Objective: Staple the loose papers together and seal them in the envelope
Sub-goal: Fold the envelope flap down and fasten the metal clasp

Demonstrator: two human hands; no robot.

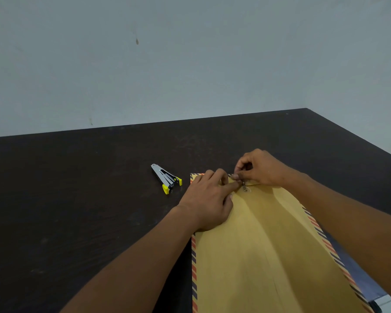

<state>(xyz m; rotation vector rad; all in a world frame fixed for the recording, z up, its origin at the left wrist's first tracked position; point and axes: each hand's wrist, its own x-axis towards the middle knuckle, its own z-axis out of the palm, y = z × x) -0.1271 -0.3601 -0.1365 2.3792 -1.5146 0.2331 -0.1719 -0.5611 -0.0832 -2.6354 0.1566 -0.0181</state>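
Note:
A large yellow-brown envelope (267,247) with red and blue striped edges lies on the dark table, its flap end far from me. My left hand (209,204) rests flat on the envelope's upper left part, its fingertips pressing at the flap. My right hand (261,168) pinches the small metal string clasp (244,185) at the middle of the flap edge. No papers show outside the envelope. A silver stapler (166,178) with yellow ends lies on the table to the left of the envelope, apart from both hands.
The dark brown table (77,199) runs to a grey wall at the back. Its right edge slants down toward me, close beside the envelope's right side. A pale floor strip (389,301) shows at the bottom right.

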